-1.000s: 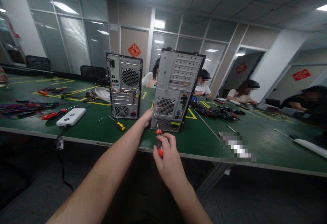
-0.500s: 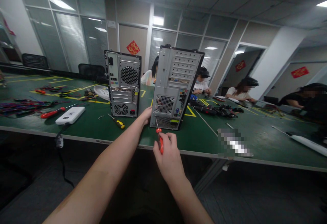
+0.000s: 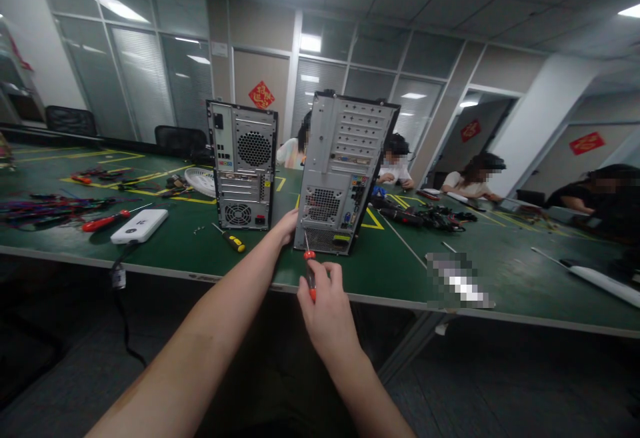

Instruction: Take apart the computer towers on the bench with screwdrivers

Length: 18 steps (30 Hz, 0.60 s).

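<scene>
A grey computer tower (image 3: 343, 171) stands upright on the green table (image 3: 190, 251), its rear panel facing me. My left hand (image 3: 287, 226) rests against its lower left edge; its fingers are hidden behind the case. My right hand (image 3: 324, 305) is closed round a red-handled screwdriver (image 3: 310, 270). The screwdriver's tip points up at the tower's bottom left corner.
A second tower (image 3: 243, 166) stands to the left, with a yellow-handled screwdriver (image 3: 230, 239) in front of it. A white box (image 3: 139, 226), a red screwdriver (image 3: 104, 221) and cables lie further left. Several people sit across the table at right.
My right hand with the screwdriver has shifted slightly up and left. The left hand stays on the tower.
</scene>
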Motion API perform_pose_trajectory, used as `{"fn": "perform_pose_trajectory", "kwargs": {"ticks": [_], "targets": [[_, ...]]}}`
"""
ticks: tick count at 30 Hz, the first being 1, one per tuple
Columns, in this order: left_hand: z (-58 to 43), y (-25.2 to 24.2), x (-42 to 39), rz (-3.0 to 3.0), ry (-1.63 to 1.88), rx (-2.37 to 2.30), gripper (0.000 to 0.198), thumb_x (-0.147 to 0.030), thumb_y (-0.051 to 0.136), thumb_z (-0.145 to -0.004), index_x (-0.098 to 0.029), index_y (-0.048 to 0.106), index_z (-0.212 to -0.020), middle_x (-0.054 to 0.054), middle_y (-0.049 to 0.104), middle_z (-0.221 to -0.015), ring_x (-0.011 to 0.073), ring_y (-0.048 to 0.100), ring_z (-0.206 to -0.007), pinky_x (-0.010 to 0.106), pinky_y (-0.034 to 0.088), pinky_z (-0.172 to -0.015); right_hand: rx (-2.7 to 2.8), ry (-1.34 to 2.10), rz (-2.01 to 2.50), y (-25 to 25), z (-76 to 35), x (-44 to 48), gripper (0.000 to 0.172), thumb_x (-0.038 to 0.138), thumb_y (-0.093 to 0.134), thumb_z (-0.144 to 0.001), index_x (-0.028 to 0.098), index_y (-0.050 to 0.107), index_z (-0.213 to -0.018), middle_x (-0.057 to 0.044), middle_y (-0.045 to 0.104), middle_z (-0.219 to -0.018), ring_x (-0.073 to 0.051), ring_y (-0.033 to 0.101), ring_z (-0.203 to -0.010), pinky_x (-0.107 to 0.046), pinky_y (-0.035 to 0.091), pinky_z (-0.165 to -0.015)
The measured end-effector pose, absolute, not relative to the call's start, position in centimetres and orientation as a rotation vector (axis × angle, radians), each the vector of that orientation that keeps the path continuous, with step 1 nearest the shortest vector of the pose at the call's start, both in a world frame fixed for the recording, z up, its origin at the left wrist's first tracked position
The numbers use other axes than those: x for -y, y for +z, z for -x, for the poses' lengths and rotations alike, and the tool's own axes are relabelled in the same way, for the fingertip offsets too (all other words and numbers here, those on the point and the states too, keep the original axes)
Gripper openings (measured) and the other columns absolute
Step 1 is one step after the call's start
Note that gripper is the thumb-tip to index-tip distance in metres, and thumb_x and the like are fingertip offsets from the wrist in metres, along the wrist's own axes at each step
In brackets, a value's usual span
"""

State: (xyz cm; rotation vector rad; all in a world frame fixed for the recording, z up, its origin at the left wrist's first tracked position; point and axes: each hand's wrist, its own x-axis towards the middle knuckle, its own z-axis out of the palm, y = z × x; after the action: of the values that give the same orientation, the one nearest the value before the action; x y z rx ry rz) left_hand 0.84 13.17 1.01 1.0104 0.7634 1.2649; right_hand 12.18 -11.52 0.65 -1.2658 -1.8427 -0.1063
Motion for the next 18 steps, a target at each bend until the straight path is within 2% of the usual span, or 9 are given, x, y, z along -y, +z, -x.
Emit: {"fn": "perform_pose_trajectory", "kwargs": {"ticks": [2, 4, 7, 10, 13, 18], "targets": [[-0.83, 1.03, -13.16, -1.001, 1.256, -0.778, 0.036, -0.041, 0.082, -0.084, -0.016, 0.077, -0.11, 0.008, 0.081, -0.08, 0.0232, 0.079, -0.074, 0.035, 0.065, -0.076, 1.821, -0.16, 1.33, 0.4, -12.21, 11.27, 0.032, 0.031, 0.047, -0.107, 0.02, 0.068, -0.129, -0.007, 0.056, -0.103, -0.018, 0.067, -0.076, -0.029, 0.058, -0.066], [-0.84, 1.06, -13.15, -1.003, 1.25, -0.787, 0.037, -0.041, 0.082, -0.085, -0.016, 0.077, -0.111, 0.009, 0.082, -0.083, 0.0238, 0.08, -0.077, 0.035, 0.065, -0.078, 1.786, -0.169, 1.334, 0.26, -12.32, 11.13, 0.03, 0.034, 0.046, -0.109, 0.021, 0.07, -0.122, -0.006, 0.055, -0.102, -0.017, 0.067, -0.076, -0.03, 0.059, -0.069], [-0.85, 1.07, -13.11, -1.013, 1.258, -0.785, 0.036, -0.041, 0.081, -0.085, -0.016, 0.078, -0.11, 0.01, 0.083, -0.088, 0.0245, 0.08, -0.08, 0.036, 0.065, -0.081, 1.753, -0.113, 1.241, 0.32, -12.43, 11.24, 0.023, 0.031, 0.052, -0.106, 0.018, 0.069, -0.115, -0.011, 0.053, -0.116, -0.018, 0.069, -0.083, -0.036, 0.061, -0.078], [-0.82, 1.03, -13.09, -1.019, 1.263, -0.768, 0.037, -0.042, 0.082, -0.084, -0.016, 0.078, -0.109, 0.011, 0.083, -0.091, 0.0258, 0.08, -0.083, 0.038, 0.065, -0.082, 1.793, -0.072, 1.167, 0.45, -12.31, 11.46, 0.024, 0.02, 0.053, -0.1, 0.016, 0.064, -0.122, -0.016, 0.05, -0.127, -0.02, 0.071, -0.089, -0.037, 0.062, -0.084], [-0.75, 0.95, -13.17, -1.021, 1.261, -0.754, 0.04, -0.044, 0.083, -0.083, -0.015, 0.078, -0.11, 0.012, 0.082, -0.09, 0.0273, 0.08, -0.086, 0.039, 0.064, -0.083, 1.829, -0.141, 1.19, 0.38, -12.09, 11.4, 0.027, 0.022, 0.048, -0.103, 0.016, 0.062, -0.126, -0.015, 0.056, -0.122, -0.021, 0.072, -0.087, -0.034, 0.061, -0.076], [-0.69, 0.78, -13.48, -1.041, 1.258, -0.753, 0.049, -0.048, 0.084, -0.081, -0.016, 0.076, -0.117, 0.011, 0.082, -0.09, 0.026, 0.08, -0.086, 0.04, 0.064, -0.084, 1.742, -0.337, 1.358, 0.06, -12.14, 10.97, 0.034, 0.041, 0.041, -0.111, 0.016, 0.062, -0.122, -0.01, 0.068, -0.098, -0.021, 0.071, -0.075, -0.027, 0.052, -0.06]]}}
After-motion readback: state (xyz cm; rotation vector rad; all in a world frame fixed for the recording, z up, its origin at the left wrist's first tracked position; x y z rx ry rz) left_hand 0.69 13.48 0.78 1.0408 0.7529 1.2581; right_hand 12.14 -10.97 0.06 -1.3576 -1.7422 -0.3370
